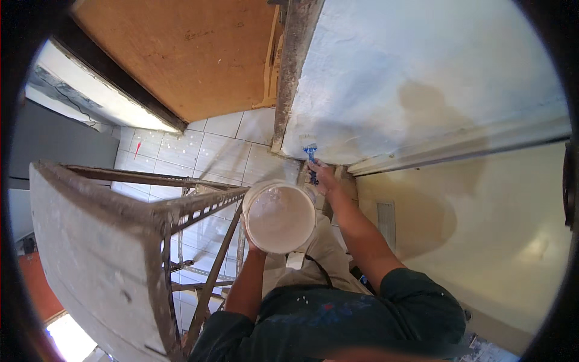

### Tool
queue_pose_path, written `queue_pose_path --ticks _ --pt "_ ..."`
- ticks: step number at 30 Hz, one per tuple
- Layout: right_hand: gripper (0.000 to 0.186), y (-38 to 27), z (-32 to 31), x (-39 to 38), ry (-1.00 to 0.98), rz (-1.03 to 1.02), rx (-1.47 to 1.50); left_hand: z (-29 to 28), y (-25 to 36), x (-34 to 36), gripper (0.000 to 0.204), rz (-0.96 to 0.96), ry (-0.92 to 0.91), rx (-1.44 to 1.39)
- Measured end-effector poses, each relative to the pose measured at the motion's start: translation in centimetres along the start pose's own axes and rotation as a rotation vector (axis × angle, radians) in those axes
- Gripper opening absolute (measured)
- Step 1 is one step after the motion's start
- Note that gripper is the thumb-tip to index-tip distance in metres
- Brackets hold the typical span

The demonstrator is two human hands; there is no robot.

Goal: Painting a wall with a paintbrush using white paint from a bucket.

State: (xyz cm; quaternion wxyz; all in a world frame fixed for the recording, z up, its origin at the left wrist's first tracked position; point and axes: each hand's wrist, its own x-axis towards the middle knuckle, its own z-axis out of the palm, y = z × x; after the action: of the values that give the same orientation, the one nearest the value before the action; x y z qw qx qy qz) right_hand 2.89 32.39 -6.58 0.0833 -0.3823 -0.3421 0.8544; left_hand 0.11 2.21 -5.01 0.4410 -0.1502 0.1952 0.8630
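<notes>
In front of my body is a round white bucket (281,218) with pale, whitish paint inside and smears on its rim. My left hand (253,242) grips the bucket's left side, its fingers mostly hidden by the bucket. To the right of the bucket, my right hand (322,177) is closed around the handle of a paintbrush (310,152) with blue on it. The pale bristles touch or nearly touch the lower left corner of a white wall (356,90), beside its rough, bare edge.
A metal frame (199,205) with a large grey, paint-marked panel (99,253) stands close on my left. A brown wooden door (181,54) is ahead, over tiled floor (223,151) with paint spots. A cream surface (482,223) rises on my right.
</notes>
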Motion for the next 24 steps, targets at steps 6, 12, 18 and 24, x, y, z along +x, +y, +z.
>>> queue_pose_path --ticks 6,12,18,24 --pt "0.01 0.2 0.3 8.5 0.136 0.107 0.095 -1.1 -1.5 3.4 0.08 -0.074 0.033 0.0" --pt "0.014 -0.3 5.9 3.7 0.021 -0.051 0.257 -2.3 -0.4 3.2 0.08 -0.048 0.084 -0.024" --pt "0.011 4.0 1.0 4.3 0.061 0.155 0.247 -1.0 -0.5 4.8 0.079 -0.011 0.075 -0.021" --pt "0.01 3.7 0.1 11.1 0.174 0.18 0.229 -1.5 -1.0 7.2 0.079 0.073 0.055 -0.066"
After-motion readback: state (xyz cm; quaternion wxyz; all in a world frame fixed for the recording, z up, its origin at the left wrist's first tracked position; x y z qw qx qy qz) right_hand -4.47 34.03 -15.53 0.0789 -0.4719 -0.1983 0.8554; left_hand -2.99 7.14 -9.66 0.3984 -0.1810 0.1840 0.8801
